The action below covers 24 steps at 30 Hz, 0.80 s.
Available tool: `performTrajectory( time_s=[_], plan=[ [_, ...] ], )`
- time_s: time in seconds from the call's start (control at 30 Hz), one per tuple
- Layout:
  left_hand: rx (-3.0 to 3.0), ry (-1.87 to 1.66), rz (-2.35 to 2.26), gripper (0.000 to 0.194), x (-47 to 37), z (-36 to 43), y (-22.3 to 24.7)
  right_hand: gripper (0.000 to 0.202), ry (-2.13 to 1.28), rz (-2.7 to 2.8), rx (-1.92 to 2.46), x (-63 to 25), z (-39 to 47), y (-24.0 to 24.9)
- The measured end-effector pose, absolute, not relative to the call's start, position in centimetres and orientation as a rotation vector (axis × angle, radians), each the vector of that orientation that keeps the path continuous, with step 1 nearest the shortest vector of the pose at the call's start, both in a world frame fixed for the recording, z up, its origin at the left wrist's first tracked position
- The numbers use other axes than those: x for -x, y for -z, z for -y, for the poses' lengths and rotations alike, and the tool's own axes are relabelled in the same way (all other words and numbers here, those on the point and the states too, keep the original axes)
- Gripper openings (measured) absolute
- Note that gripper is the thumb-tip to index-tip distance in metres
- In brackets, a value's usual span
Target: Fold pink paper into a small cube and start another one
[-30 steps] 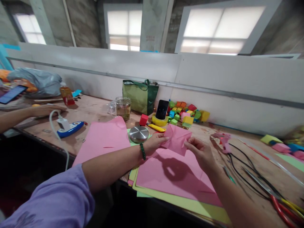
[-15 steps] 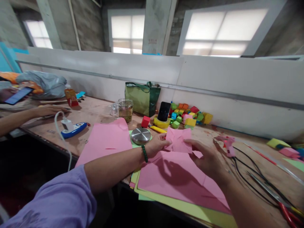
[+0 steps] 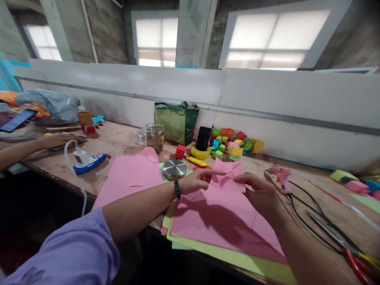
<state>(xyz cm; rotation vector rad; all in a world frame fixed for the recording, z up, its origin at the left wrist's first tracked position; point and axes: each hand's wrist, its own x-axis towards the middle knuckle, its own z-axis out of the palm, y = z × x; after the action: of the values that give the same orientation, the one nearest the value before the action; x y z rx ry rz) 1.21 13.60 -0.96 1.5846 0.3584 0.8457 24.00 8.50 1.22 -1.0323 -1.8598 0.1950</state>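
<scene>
A small folded pink paper, with raised creased flaps, is held above a large pink sheet. My right hand pinches its right side between thumb and fingers. From the left, my left hand reaches with the index finger stretched out onto the folds and the thumb apart below it; its other fingers are partly hidden. Under the large sheet lie yellow and green sheets. Left of my left hand, a round metal disc rests on green paper, beside another pink sheet.
A pink glue gun and red-handled scissors lie to the right. Behind are colourful paper cubes, a phone in a yellow stand, a glass mug and a green bag. Another person's hand rests at left.
My left hand has gone from gripping the paper's left edge to laying its index finger across the folds. The paper's flaps now stand up more openly. My right hand keeps its hold.
</scene>
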Motion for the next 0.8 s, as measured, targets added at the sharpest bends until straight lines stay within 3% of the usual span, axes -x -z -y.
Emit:
performTrajectory(
  time_s=[0.1, 0.3, 0.47, 0.67, 0.8],
  plan=[
    [-1.771, -0.912, -0.395, 0.06, -1.2, -14.0, 1.0, 0.012, -0.321, 1.844, 1.002, -24.0, -8.3, -1.5],
    [-1.807, -0.917, -0.404, 0.027, -1.1, -14.4, 1.1, 0.023, -0.395, 1.88, 1.062, -23.6, -7.9, -2.1],
    [-1.66, -1.025, -0.429, 0.036, -1.3, -14.3, 1.0, 0.024, -0.403, 1.853, 1.108, -23.5, -7.8, -2.3],
    [-1.415, -1.029, -0.439, 0.036, -2.0, -13.6, 1.2, 0.033, -0.785, 1.671, 1.083, -23.0, -8.3, -2.0],
    [-1.245, -0.943, -0.398, 0.052, -2.3, -13.2, 1.5, 0.03, -0.669, 1.661, 1.066, -22.0, -8.3, -1.4]
  ],
)
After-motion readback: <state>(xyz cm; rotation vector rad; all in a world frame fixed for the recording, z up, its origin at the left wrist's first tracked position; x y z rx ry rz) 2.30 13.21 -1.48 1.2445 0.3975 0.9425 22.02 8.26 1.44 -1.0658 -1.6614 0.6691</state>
